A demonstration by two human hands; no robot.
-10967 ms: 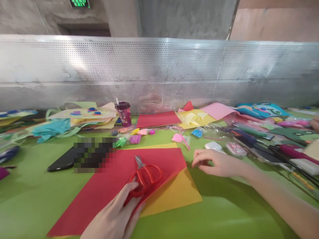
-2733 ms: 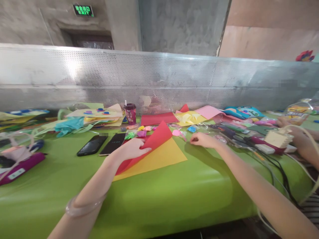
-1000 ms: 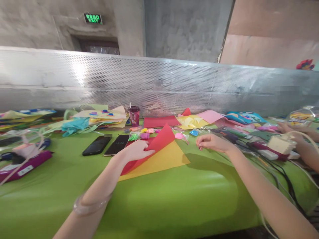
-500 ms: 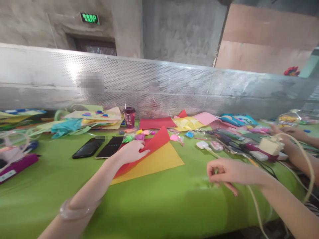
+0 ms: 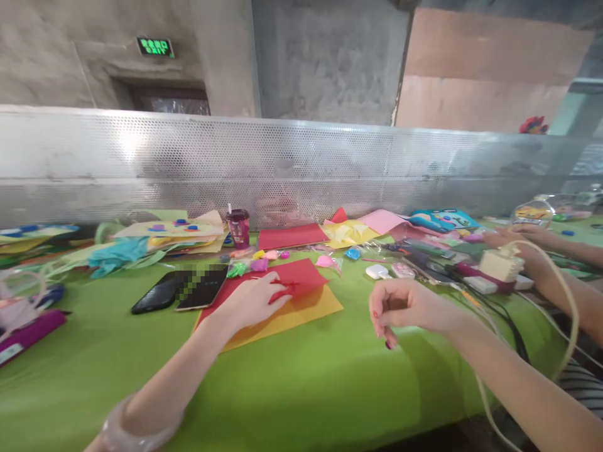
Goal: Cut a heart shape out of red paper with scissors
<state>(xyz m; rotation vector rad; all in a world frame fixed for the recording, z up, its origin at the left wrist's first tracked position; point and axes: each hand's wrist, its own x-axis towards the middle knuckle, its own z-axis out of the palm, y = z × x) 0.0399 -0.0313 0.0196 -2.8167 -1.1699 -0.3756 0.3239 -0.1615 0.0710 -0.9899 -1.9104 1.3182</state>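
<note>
There are two phones [image 5: 153, 297], one lidded cup [image 5: 239, 232] and one pair of scissors [image 5: 281, 293].

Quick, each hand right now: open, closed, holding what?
Left hand: at red scissors over red paper; grip unclear.
Right hand: open, loosely curled, nothing visible in it.

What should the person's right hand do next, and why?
Perhaps bring the right hand over to steady the right edge of the red sheet. It hangs over the green table, apart from the paper, with nothing visible in it, while the left hand is at the red scissors on that sheet.
</note>
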